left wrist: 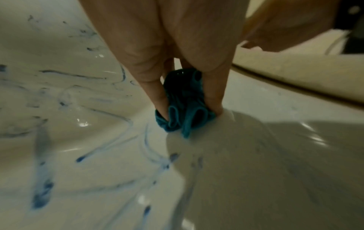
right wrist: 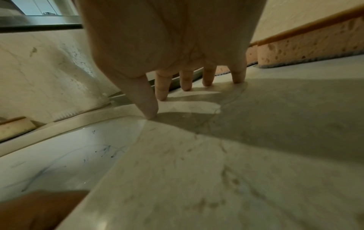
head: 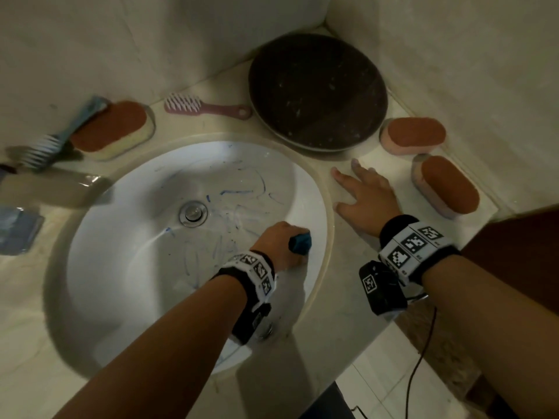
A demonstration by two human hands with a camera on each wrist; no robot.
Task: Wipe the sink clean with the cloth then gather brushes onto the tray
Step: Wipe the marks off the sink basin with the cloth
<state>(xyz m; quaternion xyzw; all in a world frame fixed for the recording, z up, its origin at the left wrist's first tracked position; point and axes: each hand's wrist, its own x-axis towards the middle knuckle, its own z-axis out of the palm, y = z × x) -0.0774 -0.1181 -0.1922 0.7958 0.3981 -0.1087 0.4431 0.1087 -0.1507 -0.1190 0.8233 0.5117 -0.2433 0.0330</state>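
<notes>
L hand (head: pixel 279 241) is curled round a bunched teal cloth (head: pixel 301 242), thumb and fingers pinching it; cloth pokes out on the hand's far/right side in head view, and in L wrist view it sits betw. the fingertips (left wrist: pixel 162 99), pressed to the sink wall. Hand + cloth are inside the white sink (head: pixel 127 237), on its right slope just below the rim. Blue smears (head: pixel 242 192) cover the basin ahead and to the left of that hand; the drain (head: pixel 193 213) lies left of it, a bit further in.

R hand (head: pixel 364 196) lies flat on the counter (head: pixel 348 297) w/ fingers spread, holding nothing; thumb tip (right wrist: pixel 151 116) touches the counter right at the sink rim. Round dark tray (head: pixel 317 92) sits just beyond its fingertips. Two brown-topped sponges (head: pixel 413 136) lie to the right of that hand, near but apart.

Pink brush (head: pixel 205 107) lies beyond the sink, left of the tray, well away from both hands. Blue brush (head: pixel 60 137) leans on a third sponge (head: pixel 113 130) far left of the L hand.
</notes>
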